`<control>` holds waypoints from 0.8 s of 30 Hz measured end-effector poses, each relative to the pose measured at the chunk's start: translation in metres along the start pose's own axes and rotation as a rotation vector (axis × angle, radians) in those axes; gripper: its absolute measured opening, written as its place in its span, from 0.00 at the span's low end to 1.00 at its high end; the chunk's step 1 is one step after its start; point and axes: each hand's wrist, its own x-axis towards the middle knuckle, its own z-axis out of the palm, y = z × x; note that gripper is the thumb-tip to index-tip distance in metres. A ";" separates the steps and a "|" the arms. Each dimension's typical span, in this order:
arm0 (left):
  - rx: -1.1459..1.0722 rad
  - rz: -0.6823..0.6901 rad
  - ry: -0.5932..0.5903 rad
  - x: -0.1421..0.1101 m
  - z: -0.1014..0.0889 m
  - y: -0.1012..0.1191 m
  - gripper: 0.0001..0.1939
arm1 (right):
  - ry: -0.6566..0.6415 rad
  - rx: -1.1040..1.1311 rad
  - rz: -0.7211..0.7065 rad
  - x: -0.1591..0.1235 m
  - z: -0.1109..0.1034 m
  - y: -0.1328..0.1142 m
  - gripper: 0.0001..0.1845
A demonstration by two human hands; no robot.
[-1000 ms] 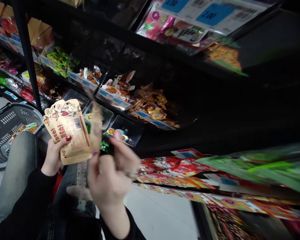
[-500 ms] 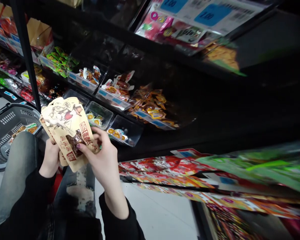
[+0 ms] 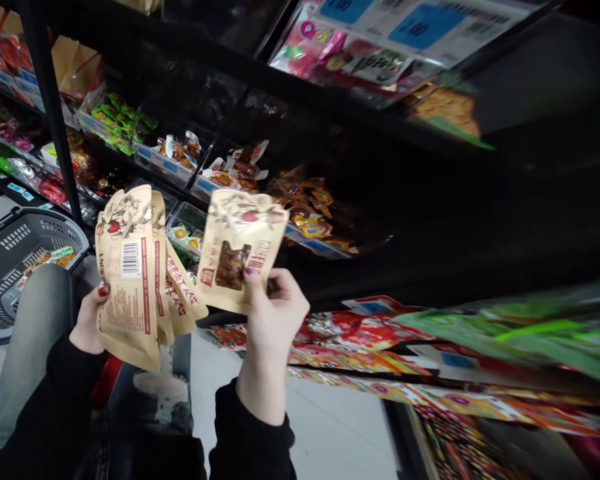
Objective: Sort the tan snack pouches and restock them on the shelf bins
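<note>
My left hand (image 3: 91, 321) is closed on a fanned stack of tan snack pouches (image 3: 130, 287), its thumb pressing the nearest one. A barcode and red lettering show on that pouch's back. To the right, my right hand (image 3: 275, 313) pinches a single tan snack pouch (image 3: 245, 233) by its lower right part. This one faces me, with a drawing at the top and a clear window showing dark brown pieces. A small gap separates it from the stack. Behind the pouches, a clear bin (image 3: 187, 223) with small yellow-and-white packets is partly covered.
A grey basket (image 3: 5, 280) holding some packaged snacks stands on the floor at left, beside my knee. Shelf bins of wrapped snacks (image 3: 305, 213) run across the back. Hanging red packets (image 3: 350, 327) and green packets (image 3: 520, 333) stick out at right. A black post (image 3: 53, 113) rises at left.
My right hand first brought a pouch in against the stack. Now it holds one pouch apart, to the right, its windowed front toward me. The stack in my left hand is more fanned out.
</note>
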 end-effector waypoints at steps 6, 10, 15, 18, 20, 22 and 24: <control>-0.039 -0.051 -0.077 -0.001 0.001 -0.008 0.09 | -0.385 -0.093 0.081 -0.016 0.015 -0.008 0.15; -0.136 -0.067 -0.163 0.001 -0.007 -0.005 0.07 | -0.512 -0.106 0.024 -0.021 0.021 -0.002 0.14; -0.099 -0.141 -0.296 0.004 -0.014 -0.006 0.06 | -0.664 -0.135 -0.103 -0.022 0.028 0.005 0.14; -0.034 -0.120 -0.299 0.003 -0.011 -0.009 0.06 | -0.762 -0.144 -0.135 -0.018 0.028 0.004 0.14; 0.010 -0.085 -0.239 0.002 -0.007 -0.011 0.07 | -0.707 -0.166 -0.137 -0.017 0.023 0.000 0.13; 0.047 -0.052 -0.158 0.003 -0.002 -0.013 0.10 | -0.487 -0.160 -0.140 -0.020 0.017 -0.010 0.10; 0.090 -0.015 -0.088 0.005 0.004 -0.016 0.13 | -0.346 -0.093 -0.131 -0.027 0.012 -0.024 0.10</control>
